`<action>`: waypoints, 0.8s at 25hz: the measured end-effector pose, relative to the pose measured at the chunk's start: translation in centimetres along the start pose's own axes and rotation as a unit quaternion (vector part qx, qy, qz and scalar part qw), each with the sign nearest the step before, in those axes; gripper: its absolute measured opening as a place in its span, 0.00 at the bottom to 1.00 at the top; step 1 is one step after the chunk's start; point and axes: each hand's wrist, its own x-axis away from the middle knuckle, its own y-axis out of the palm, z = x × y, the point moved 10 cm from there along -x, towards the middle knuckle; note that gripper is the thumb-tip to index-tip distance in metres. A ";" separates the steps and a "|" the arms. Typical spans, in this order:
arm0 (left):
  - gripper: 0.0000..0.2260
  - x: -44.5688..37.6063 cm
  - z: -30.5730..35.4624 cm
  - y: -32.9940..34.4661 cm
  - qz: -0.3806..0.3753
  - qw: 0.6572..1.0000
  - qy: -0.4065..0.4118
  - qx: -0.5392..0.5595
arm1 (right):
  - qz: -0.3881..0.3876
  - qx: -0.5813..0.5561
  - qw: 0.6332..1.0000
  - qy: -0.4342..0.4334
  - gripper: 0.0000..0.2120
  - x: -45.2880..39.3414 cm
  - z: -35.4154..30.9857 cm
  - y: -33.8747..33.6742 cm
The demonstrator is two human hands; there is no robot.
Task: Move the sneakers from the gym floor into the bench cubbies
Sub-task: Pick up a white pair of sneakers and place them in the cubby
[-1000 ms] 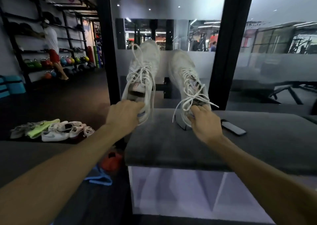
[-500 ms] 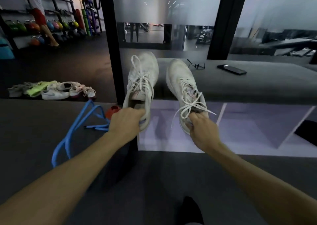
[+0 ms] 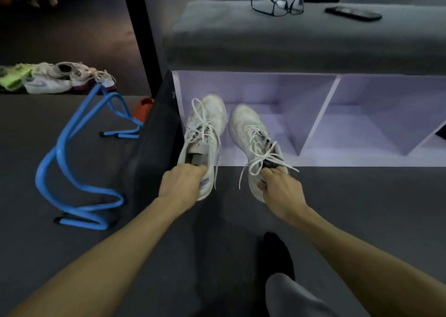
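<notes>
I hold a pair of white sneakers by their heels, toes pointing into the leftmost cubby of the grey-topped bench. My left hand grips the heel of the left white sneaker. My right hand grips the heel and tongue of the right white sneaker. The toes are past the cubby's front edge and the heels hang over the dark floor. Loose laces dangle. Several more sneakers lie in a heap on the floor at far left.
Glasses and a phone rest on the bench top. A blue hurdle frame and an orange cone sit on the floor to the left. A black post stands beside the bench. My socked foot is below.
Both hands have lowered the pair from above the bench top down to the cubby opening, and my view has tilted downward with them.
</notes>
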 end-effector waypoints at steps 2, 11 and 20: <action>0.04 -4.5 -0.7 1.1 -0.013 1.000 0.003 -0.001 | -0.006 -0.002 1.000 0.004 0.06 -4.5 0.6 1.4; 0.09 -25.0 -4.7 8.2 -0.058 0.998 -0.032 -0.003 | -0.042 0.015 0.998 0.043 0.09 -24.8 4.0 9.8; 0.18 -34.8 -8.0 15.2 -0.092 0.992 -0.088 -0.019 | -0.083 0.001 0.994 0.069 0.11 -33.8 6.8 18.7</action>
